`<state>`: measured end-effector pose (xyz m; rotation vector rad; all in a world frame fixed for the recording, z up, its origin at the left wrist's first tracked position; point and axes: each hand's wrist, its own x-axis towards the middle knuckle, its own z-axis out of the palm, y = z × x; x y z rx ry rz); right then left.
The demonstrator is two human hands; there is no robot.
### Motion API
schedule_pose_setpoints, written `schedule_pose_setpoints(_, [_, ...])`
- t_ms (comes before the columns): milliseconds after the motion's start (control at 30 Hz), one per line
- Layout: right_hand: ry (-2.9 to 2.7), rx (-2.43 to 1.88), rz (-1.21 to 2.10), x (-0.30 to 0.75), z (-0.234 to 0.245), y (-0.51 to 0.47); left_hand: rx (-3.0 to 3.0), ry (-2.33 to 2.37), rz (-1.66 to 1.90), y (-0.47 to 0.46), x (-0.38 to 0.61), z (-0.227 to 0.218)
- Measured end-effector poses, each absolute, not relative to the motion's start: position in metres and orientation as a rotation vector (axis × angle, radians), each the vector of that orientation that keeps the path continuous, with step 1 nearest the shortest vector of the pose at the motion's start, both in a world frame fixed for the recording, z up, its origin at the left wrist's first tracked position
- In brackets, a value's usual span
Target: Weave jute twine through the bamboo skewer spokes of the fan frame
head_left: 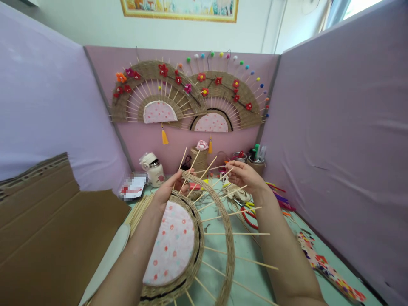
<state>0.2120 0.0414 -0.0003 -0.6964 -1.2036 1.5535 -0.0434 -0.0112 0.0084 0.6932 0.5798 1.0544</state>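
Observation:
In front of me is a half-round woven fan (199,229) of twine on thin wooden sticks, with a flower-print cloth centre (174,242). A second, narrower twine band (228,238) runs around it, with the stick ends poking out past it. My left hand (175,183) is closed on the upper end of this band, thumb in front and fingers behind. A strand of twine (208,169) stretches from there to my right hand (239,173), whose fingertips pinch it. The right hand is above the outer stick tips.
Two finished fans (159,70) with flowers hang on the pink partition (108,85). Behind my hands stand a twine spool (199,159), a white bottle (153,170) and a pen holder (256,163). Red-handled scissors (249,217) lie right; cardboard (63,238) and sticks (138,214) are left.

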Motion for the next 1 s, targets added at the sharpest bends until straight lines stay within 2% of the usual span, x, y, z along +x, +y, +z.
schedule_pose_setpoints(233, [-1.036,-0.475,1.528,0.211,0.004,0.047,0.673,0.616,1.023,-0.009,-0.033,0.000])
schedule_pose_setpoints(533, [-0.954,-0.558,1.607,0.216,-0.001,0.055,0.676,0.624,1.020,-0.008,-0.030,-0.001])
schedule_pose_setpoints(833, [-0.968,-0.456,1.592,0.215,0.003,0.050,0.656,0.618,1.019,-0.003,-0.033,-0.006])
schedule_pose_setpoints(1000, [-0.962,-0.588,1.559,0.212,-0.002,0.056,0.593,0.571,1.079,-0.003,-0.038,-0.002])
